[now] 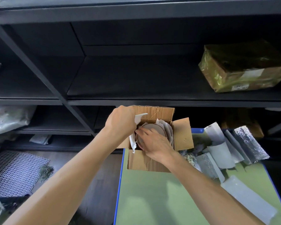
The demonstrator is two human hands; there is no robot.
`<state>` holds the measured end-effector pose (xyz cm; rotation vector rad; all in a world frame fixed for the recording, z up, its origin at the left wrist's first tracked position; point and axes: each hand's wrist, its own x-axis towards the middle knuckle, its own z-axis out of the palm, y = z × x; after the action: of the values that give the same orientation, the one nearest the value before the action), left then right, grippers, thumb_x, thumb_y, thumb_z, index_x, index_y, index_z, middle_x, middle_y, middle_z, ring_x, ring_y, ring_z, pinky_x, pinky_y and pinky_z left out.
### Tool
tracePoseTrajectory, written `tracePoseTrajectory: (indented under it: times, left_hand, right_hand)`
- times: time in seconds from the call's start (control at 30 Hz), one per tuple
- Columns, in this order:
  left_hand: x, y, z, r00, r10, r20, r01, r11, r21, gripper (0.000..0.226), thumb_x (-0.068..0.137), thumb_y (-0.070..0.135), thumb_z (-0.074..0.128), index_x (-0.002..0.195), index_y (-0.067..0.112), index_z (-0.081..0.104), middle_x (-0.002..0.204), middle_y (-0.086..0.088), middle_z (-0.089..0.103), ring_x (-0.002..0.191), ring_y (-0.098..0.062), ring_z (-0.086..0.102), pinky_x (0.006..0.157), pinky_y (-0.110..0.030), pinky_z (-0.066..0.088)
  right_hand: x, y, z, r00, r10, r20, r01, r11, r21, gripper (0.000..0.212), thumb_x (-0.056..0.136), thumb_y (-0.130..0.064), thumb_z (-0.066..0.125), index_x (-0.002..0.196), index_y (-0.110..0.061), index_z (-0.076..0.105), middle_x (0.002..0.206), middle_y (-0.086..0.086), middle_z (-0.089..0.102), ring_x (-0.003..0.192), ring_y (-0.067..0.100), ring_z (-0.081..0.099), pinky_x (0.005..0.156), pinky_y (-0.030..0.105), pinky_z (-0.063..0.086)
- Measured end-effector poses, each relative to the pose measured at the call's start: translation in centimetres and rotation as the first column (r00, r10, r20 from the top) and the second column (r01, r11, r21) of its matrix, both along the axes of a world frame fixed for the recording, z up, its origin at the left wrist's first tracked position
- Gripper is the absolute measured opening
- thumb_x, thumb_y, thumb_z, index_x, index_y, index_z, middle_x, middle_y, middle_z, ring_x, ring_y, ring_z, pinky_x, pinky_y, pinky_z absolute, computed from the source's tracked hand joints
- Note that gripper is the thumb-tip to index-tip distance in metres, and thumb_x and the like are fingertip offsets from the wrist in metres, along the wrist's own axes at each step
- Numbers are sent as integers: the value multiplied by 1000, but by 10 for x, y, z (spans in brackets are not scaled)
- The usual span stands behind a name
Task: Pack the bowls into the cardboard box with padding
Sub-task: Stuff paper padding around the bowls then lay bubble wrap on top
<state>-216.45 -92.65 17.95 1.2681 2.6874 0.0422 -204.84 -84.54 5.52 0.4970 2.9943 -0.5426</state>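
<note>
Bowls (154, 128) in cardboard box (146, 161), under relaxed fingers (143, 132) of right hand (154, 142); left hand (120, 122) clenched round padding (133, 142).

Just one view is given, worn at head height and tilted forward and down. The open brown cardboard box (146, 161) on the green blue-edged table (152, 200) is seen close up, with dark metal shelving (136, 78) faced straight behind.

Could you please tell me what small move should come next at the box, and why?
Probably tuck the white padding sheet down between the bowls and the left wall of the cardboard box. The left hand grips the sheet, which sticks up above the box's rim. The right hand rests on the bowls inside, so they seem steadied for it.
</note>
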Motion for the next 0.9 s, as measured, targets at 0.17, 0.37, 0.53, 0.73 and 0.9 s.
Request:
tracePoseTrajectory:
  times: [0.17,0.37,0.53,0.73,0.9]
  left_hand:
    - [0,-2,-8,989,68,135,-68,998,-8,22,81,-2,47,65,11,37,61,-7,56,59,-24,61,51,-33,46]
    - [-13,-4,-10,940,201,275,-203,979,-23,16,83,2,45,85,5,61,59,-6,65,61,-23,68,46,-24,45]
    - [-22,-6,-14,937,228,266,-249,967,50,21,85,1,46,93,5,65,64,-10,67,62,-26,68,49,-30,50]
    - [-14,-3,-34,951,205,232,-226,972,69,15,88,5,50,95,6,64,69,-8,64,57,-19,59,45,-25,42]
    - [-12,-6,-45,954,200,223,-214,976,43,14,86,5,51,95,6,62,67,-4,60,56,-16,55,45,-23,37]
  right_hand:
    - [-6,-6,-1,995,98,-15,-97,994,55,36,99,-32,46,132,-25,58,150,-6,43,131,23,36,92,41,41]
    - [-18,-6,-3,991,136,-18,-134,987,86,29,97,-35,46,107,-25,71,125,-13,58,130,20,35,94,39,37]
    - [-7,1,4,990,121,-67,-120,993,21,26,93,-26,52,112,-24,69,129,-12,57,126,22,37,94,39,42]
    - [5,-5,21,995,82,-60,-89,989,-121,41,90,-56,52,114,-30,72,129,-16,60,115,18,42,91,35,43]
    - [4,-15,17,997,28,-67,-31,999,-42,54,86,-68,49,101,-21,74,107,-8,63,101,17,45,83,35,44]
